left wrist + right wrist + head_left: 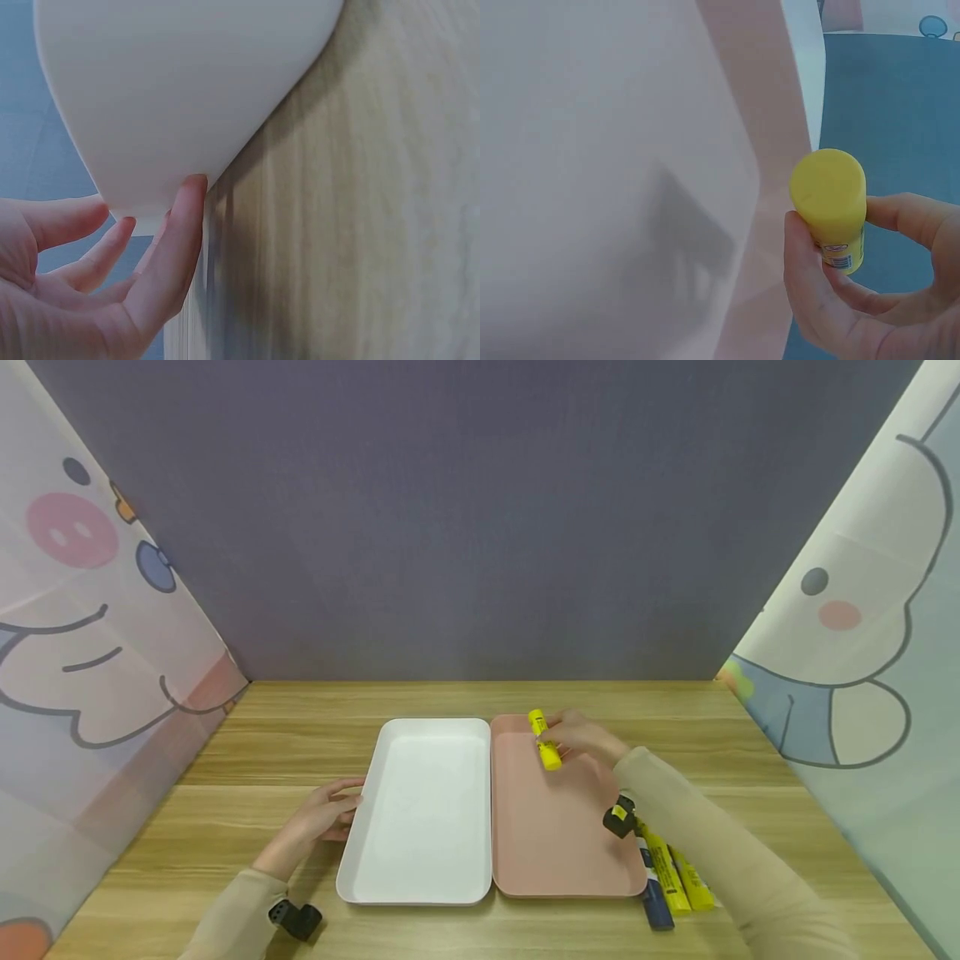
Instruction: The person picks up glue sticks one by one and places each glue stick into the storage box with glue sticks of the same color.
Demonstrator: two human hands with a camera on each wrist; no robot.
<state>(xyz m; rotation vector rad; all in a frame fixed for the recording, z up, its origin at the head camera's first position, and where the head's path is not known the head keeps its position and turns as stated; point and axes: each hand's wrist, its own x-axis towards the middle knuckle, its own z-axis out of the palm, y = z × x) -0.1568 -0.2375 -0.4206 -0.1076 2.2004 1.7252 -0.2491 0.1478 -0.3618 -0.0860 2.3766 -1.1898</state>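
My right hand (581, 735) holds a yellow glue stick (545, 742) between thumb and fingers over the far part of the pink tray (566, 852). In the right wrist view the yellow glue stick (829, 187) points its round end at the camera, a printed label and barcode lower down. Its shadow falls on the tray floor. My left hand (322, 817) rests at the left side of the white tray (423, 818). Close up, the left fingers (191, 202) lie against the tray's outer wall and the thumb is right at the rim.
Both trays stand side by side on the wooden table (247, 752). Right of the pink tray lie a dark blue stick (656, 897) and yellow glue sticks (667, 877), partly hidden under my right forearm. A grey panel (480, 527) rises behind the table, with cartoon-printed sheets at both sides.
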